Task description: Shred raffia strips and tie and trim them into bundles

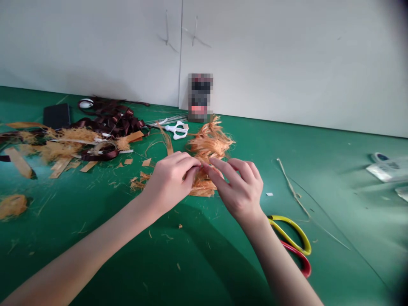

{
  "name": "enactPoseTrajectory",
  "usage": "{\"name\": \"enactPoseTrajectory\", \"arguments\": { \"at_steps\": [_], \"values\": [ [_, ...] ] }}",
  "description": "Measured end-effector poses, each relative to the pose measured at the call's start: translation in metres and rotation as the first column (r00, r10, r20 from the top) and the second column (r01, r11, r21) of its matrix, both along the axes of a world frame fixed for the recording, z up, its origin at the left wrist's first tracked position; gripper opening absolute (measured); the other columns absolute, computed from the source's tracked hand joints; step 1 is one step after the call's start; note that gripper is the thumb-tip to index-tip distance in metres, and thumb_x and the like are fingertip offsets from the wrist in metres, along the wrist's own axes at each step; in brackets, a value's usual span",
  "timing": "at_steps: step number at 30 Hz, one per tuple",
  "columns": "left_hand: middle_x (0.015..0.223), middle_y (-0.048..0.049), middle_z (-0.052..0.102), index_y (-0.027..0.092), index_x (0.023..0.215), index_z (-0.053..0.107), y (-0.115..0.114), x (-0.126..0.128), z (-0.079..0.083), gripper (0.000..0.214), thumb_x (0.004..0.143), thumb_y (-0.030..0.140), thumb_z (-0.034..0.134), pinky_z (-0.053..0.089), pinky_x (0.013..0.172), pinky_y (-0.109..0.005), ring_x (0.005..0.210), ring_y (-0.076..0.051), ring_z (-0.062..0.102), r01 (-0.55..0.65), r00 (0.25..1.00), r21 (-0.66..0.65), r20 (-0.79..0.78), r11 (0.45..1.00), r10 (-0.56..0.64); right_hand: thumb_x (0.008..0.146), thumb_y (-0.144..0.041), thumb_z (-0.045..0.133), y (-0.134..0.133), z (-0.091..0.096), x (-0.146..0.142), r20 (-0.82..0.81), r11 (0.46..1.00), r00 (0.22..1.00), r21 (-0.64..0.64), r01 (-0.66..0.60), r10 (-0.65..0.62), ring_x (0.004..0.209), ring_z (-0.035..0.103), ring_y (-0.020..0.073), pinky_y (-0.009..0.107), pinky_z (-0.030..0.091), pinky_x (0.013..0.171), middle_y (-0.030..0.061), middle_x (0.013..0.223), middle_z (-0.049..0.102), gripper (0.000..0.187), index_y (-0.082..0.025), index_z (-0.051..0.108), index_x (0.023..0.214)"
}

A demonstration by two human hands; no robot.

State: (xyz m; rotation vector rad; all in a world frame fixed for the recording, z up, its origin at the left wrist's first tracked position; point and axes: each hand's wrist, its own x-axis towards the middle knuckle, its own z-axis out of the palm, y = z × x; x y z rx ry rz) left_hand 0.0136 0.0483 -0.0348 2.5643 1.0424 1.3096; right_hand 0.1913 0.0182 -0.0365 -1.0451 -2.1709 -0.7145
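Note:
My left hand [168, 180] and my right hand [240, 187] meet over the green table [204, 263], both pinching a frayed orange ribbon piece [208, 146]. Its fringed end fans out away from me beyond the fingertips. The fingers of both hands are closed on the ribbon's near edge, and the lower part of the ribbon is hidden behind them.
Yellow-and-red scissors [295, 244] lie by my right wrist. Small white scissors [177, 128] lie behind the ribbon. A heap of dark brown ribbon [111, 119] and orange scraps [63, 146] covers the left side. A black box [56, 114] and a blurred package [200, 97] stand by the wall.

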Motion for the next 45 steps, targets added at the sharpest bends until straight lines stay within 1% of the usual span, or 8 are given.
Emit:
{"name": "enactPoseTrajectory", "arguments": {
  "at_steps": [9,15,23,33,38,40,43,45],
  "values": [
    [0.066,-0.0037,0.067,0.014,0.071,0.063,0.001,0.007,-0.001,0.023,0.084,0.003,0.049,0.049,0.056,-0.027,0.062,-0.015,0.06,0.002,0.999,0.073,-0.049,0.997,0.002,0.082,-0.003,0.053,0.003,0.009,-0.009,-0.378,0.948,0.924,-0.31,-0.066,-0.059,0.07,0.057,0.0163,0.033,0.047,0.064,0.002,0.081,0.073,0.023,-0.021,0.067,0.077],
    [0.068,-0.0035,0.067,0.015,0.071,0.062,0.001,0.014,0.0,0.022,0.083,0.002,0.048,0.049,0.057,-0.026,0.063,-0.014,0.06,0.009,1.0,0.068,-0.004,0.998,-0.009,0.076,-0.005,0.058,-0.002,0.005,-0.022,-0.788,0.85,0.53,-0.481,-0.214,-0.313,0.066,0.056,0.0122,0.027,0.044,0.057,-0.0001,0.075,0.065,0.018,-0.021,0.063,0.068],
    [0.069,-0.0056,0.067,0.014,0.068,0.06,-0.004,0.017,-0.002,0.024,0.082,0.001,0.047,0.05,0.058,-0.028,0.063,-0.015,0.06,-0.001,1.0,0.09,0.008,0.996,0.0,0.07,-0.012,0.062,0.002,-0.006,-0.026,-0.875,0.788,0.165,-0.482,-0.382,-0.455,0.064,0.051,0.0125,0.028,0.04,0.059,-0.0025,0.068,0.06,0.009,-0.02,0.064,0.066],
    [0.07,-0.0036,0.07,0.014,0.077,0.065,0.003,0.001,0.002,0.015,0.085,0.006,0.056,0.052,0.062,-0.025,0.065,-0.013,0.063,-0.014,1.0,0.061,0.025,0.998,0.012,0.082,-0.01,0.054,-0.008,-0.001,-0.009,-0.734,0.821,0.662,-0.467,-0.329,-0.153,0.082,0.062,0.0152,0.033,0.05,0.069,0.0055,0.119,0.064,0.033,-0.028,0.071,0.104],
    [0.073,-0.005,0.071,0.013,0.083,0.066,0.002,-0.002,-0.004,0.011,0.084,0.004,0.059,0.052,0.063,-0.026,0.065,-0.014,0.062,-0.001,1.0,0.215,-0.011,0.977,0.003,0.085,-0.029,0.057,-0.021,-0.005,-0.008,-0.875,0.868,0.267,-0.459,-0.188,-0.405,0.054,0.043,0.0089,0.027,0.038,0.051,0.0044,0.105,0.065,0.019,-0.026,0.069,0.1],
    [0.073,-0.0065,0.071,0.011,0.087,0.066,-0.001,-0.002,-0.008,0.011,0.083,0.003,0.06,0.052,0.062,-0.029,0.065,-0.016,0.062,0.02,0.998,0.299,-0.058,0.954,-0.003,0.083,-0.042,0.06,-0.022,-0.004,-0.011,-0.827,0.779,0.11,-0.557,-0.288,-0.551,0.05,0.037,0.0091,0.025,0.029,0.046,0.0005,0.072,0.06,0.022,-0.021,0.068,0.081],
    [0.075,-0.0095,0.071,0.007,0.094,0.064,-0.006,-0.003,-0.01,0.013,0.082,0.003,0.062,0.052,0.061,-0.032,0.067,-0.019,0.064,0.06,0.99,0.379,-0.143,0.923,-0.005,0.074,-0.049,0.07,-0.023,-0.001,-0.018,-0.693,0.545,0.107,-0.643,-0.538,-0.713,0.049,0.035,0.0091,0.025,0.026,0.046,-0.0045,0.051,0.043,0.032,-0.018,0.068,0.068],
    [0.077,-0.0109,0.071,0.006,0.096,0.063,-0.01,-0.004,-0.01,0.014,0.082,0.004,0.061,0.052,0.06,-0.033,0.068,-0.02,0.064,0.09,0.98,0.406,-0.2,0.909,-0.008,0.07,-0.048,0.074,-0.025,0.0,-0.022,-0.669,0.503,0.07,-0.619,-0.603,-0.74,0.05,0.034,0.0086,0.024,0.025,0.047,-0.0053,0.051,0.042,0.03,-0.018,0.07,0.07]
  ]
}}
